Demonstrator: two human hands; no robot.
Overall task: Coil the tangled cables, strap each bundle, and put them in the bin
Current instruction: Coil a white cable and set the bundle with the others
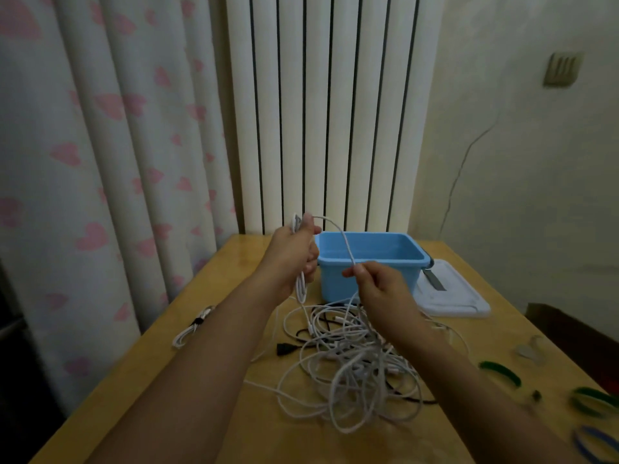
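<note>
Gripping a few finished loops of thin white cable (300,283) in the left hand (294,259), the person pinches its free run with the right hand (378,283), seemingly to feed another loop, above the tangled cable heap (351,363) before the empty blue plastic bin (368,262).

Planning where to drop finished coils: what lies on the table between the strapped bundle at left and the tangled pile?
In the head view, only bare tabletop between the strapped bundle and tangled pile; the left forearm crosses above.

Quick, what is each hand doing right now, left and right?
Left hand: closed around the coiled loops of white cable.
Right hand: pinches the free run of the same cable between thumb and fingers.
</note>
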